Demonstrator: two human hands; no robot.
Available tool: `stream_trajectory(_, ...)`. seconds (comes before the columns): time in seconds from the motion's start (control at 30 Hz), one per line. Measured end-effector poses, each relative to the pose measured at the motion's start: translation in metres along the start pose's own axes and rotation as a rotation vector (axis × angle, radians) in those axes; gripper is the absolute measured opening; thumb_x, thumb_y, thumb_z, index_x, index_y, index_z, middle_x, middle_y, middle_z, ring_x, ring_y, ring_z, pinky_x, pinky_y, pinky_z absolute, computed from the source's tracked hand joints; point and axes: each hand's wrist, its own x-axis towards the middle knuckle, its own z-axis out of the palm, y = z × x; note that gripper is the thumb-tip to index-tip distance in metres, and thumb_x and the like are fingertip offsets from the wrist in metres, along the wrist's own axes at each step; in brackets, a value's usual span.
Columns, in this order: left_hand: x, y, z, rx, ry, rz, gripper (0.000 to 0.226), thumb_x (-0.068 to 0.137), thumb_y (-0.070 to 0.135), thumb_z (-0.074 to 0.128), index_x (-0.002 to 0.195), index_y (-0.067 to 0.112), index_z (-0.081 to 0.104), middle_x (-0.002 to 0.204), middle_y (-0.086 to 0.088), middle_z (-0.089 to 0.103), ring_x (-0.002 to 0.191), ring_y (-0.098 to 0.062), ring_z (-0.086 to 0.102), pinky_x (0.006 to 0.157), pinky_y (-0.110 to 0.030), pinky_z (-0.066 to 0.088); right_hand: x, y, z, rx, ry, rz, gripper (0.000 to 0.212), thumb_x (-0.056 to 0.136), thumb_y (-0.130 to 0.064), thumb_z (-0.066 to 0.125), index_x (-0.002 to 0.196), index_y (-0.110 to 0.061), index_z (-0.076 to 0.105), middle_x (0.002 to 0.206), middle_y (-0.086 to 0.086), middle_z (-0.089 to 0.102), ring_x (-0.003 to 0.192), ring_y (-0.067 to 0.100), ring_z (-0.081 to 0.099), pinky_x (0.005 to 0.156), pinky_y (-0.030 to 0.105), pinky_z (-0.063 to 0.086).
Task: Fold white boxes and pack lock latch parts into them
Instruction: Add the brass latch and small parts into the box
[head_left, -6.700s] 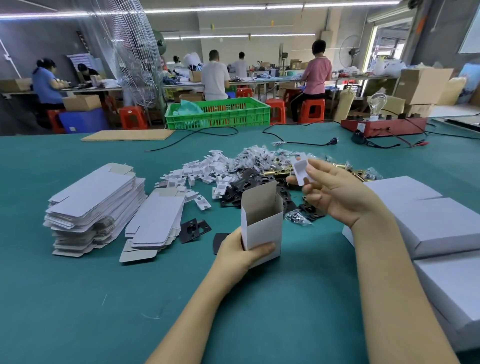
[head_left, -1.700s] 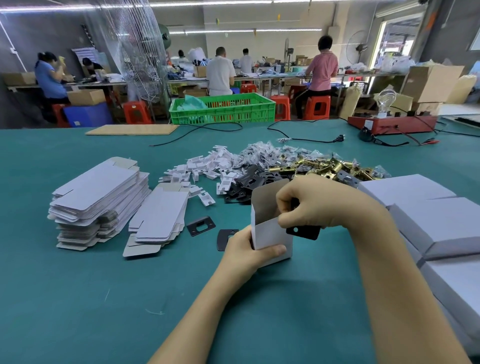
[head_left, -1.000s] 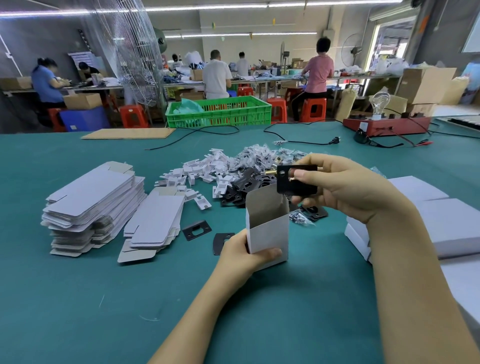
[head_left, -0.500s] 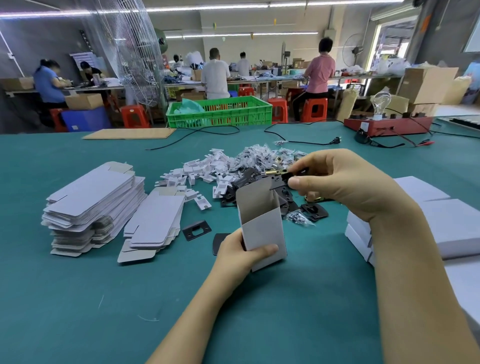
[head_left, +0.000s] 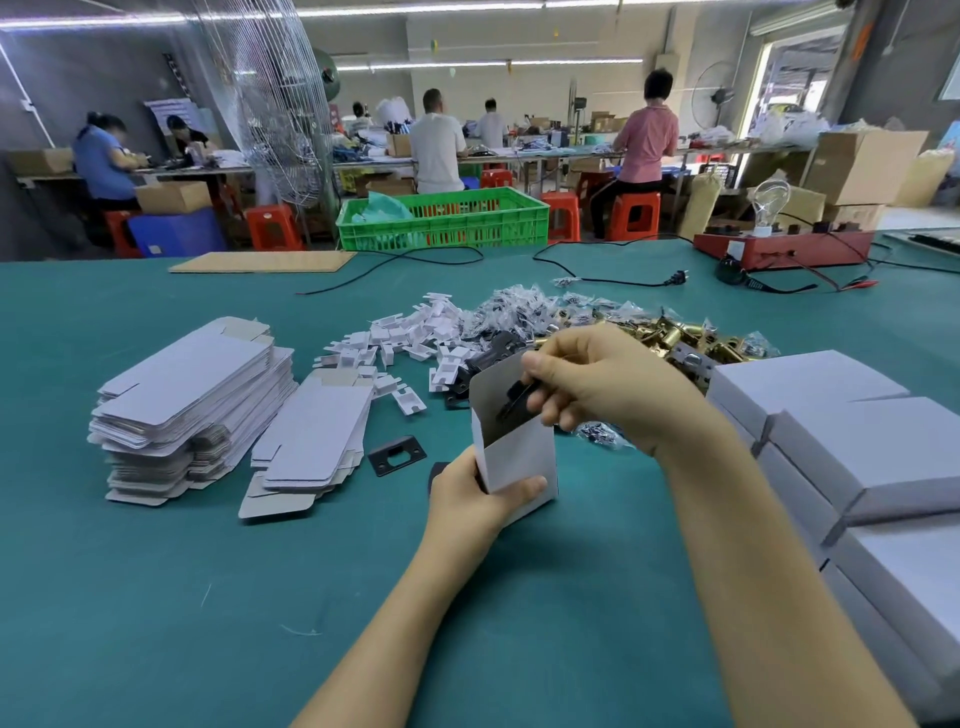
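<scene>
Since half second ago: right hand brought black latch part down into box mouth, pinching it. Left hand grips box base above counter. Thin card crushes easily: hold low corners; metal part likely stiff, heavy.

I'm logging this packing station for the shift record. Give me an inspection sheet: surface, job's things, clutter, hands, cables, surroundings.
Surface: teal table, bare in the near part.
Job's things: open white box held upright; black latch part going into its mouth; flat box blanks stacked at left; closed white boxes at right; brass latches and black plates heaped behind.
Clutter: small white card inserts scattered; one black strike plate lying loose.
Hands: left hand grips the box; right hand pinches the latch part.
Cables: black cord with plug across the far edge.
Surroundings: green crate, red tester with bulb, seated workers behind.
</scene>
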Motion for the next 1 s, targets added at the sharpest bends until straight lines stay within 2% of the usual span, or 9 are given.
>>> stream_trajectory(0.2, 0.002, -0.002, 0.001, 0.015, -0.012, 0.001, 0.030, 0.074, 0.011, 0.083, 0.095, 0.026, 0.069, 0.085, 0.016, 0.074, 0.077, 0.001, 0.066, 0.062, -0.010, 0.047, 0.008, 0.007, 0.010, 0.080, 0.092, 0.087, 0.028, 0.100, -0.017, 0.051, 0.079, -0.001, 0.060, 0.054, 0.007, 0.068, 0.044, 0.013, 0.064, 0.040, 0.015, 0.047)
stream_trajectory(0.3, 0.003, -0.003, 0.000, 0.000, -0.008, -0.002, 0.032, 0.073, 0.012, 0.084, 0.097, 0.026, 0.069, 0.089, 0.015, 0.074, 0.082, -0.001, 0.067, 0.064, -0.012, 0.048, 0.009, 0.008, 0.012, 0.039, 0.123, 0.072, 0.031, 0.101, -0.018, 0.048, 0.081, 0.001, 0.061, 0.053, 0.008, 0.067, 0.042, 0.014, 0.064, 0.039, 0.016, 0.047)
stream_trajectory(0.47, 0.000, 0.000, 0.000, -0.005, -0.031, 0.013, 0.034, 0.069, 0.017, 0.085, 0.097, 0.025, 0.069, 0.089, 0.017, 0.074, 0.079, 0.001, 0.067, 0.064, -0.010, 0.048, 0.005, 0.003, 0.000, 0.019, 0.146, 0.010, 0.027, 0.098, -0.020, 0.054, 0.083, 0.001, 0.063, 0.055, 0.008, 0.067, 0.041, 0.014, 0.062, 0.039, 0.018, 0.047)
stream_trajectory(0.57, -0.001, 0.001, 0.000, 0.008, -0.082, 0.048, 0.036, 0.064, 0.025, 0.079, 0.098, 0.027, 0.068, 0.089, 0.017, 0.073, 0.079, 0.001, 0.066, 0.066, -0.011, 0.048, 0.000, 0.002, -0.019, 0.048, 0.220, -0.001, 0.026, 0.097, -0.022, 0.057, 0.081, -0.003, 0.064, 0.053, 0.004, 0.065, 0.041, 0.011, 0.058, 0.038, 0.017, 0.043)
stream_trajectory(0.67, -0.002, 0.000, 0.000, 0.036, -0.123, 0.080, 0.030, 0.067, 0.023, 0.080, 0.094, 0.029, 0.070, 0.086, 0.018, 0.073, 0.076, 0.003, 0.065, 0.065, -0.011, 0.047, -0.005, 0.007, -0.043, 0.062, 0.344, 0.029, 0.025, 0.096, -0.026, 0.058, 0.080, -0.007, 0.065, 0.051, -0.001, 0.063, 0.040, 0.008, 0.054, 0.036, 0.015, 0.039)
stream_trajectory(0.73, -0.002, 0.000, 0.001, 0.012, -0.059, 0.076, 0.029, 0.065, 0.026, 0.081, 0.093, 0.027, 0.071, 0.087, 0.014, 0.075, 0.080, -0.003, 0.068, 0.070, -0.016, 0.051, -0.006, 0.015, -0.055, 0.051, 0.423, 0.072, 0.026, 0.096, -0.027, 0.058, 0.079, -0.009, 0.065, 0.053, -0.001, 0.063, 0.039, 0.007, 0.051, 0.036, 0.015, 0.037)
stream_trajectory(0.8, 0.000, 0.000, -0.002, -0.050, 0.079, 0.046, 0.033, 0.065, 0.029, 0.084, 0.095, 0.023, 0.071, 0.091, 0.009, 0.076, 0.087, -0.011, 0.071, 0.077, -0.025, 0.056, -0.004, 0.024, -0.062, 0.033, 0.462, 0.112, 0.026, 0.096, -0.027, 0.057, 0.079, -0.010, 0.066, 0.055, -0.002, 0.063, 0.039, 0.006, 0.051, 0.036, 0.015, 0.036)
stream_trajectory(0.9, 0.003, 0.000, -0.008, -0.149, 0.262, 0.027, 0.022, 0.077, 0.017, 0.084, 0.094, 0.021, 0.069, 0.089, 0.011, 0.076, 0.087, -0.011, 0.071, 0.073, -0.024, 0.054, 0.004, 0.036, -0.061, 0.025, 0.488, 0.152, 0.025, 0.096, -0.026, 0.056, 0.080, -0.010, 0.066, 0.057, -0.002, 0.064, 0.039, 0.006, 0.052, 0.037, 0.016, 0.037)
stream_trajectory(1.0, 0.004, 0.000, -0.009, -0.149, 0.283, 0.004, 0.018, 0.080, 0.014, 0.080, 0.093, 0.018, 0.069, 0.089, 0.009, 0.075, 0.088, -0.013, 0.070, 0.073, -0.030, 0.054, 0.019, 0.048, -0.056, 0.040, 0.488, 0.178, 0.024, 0.096, -0.022, 0.056, 0.077, -0.010, 0.065, 0.061, 0.002, 0.064, 0.040, 0.006, 0.053, 0.037, 0.016, 0.039)
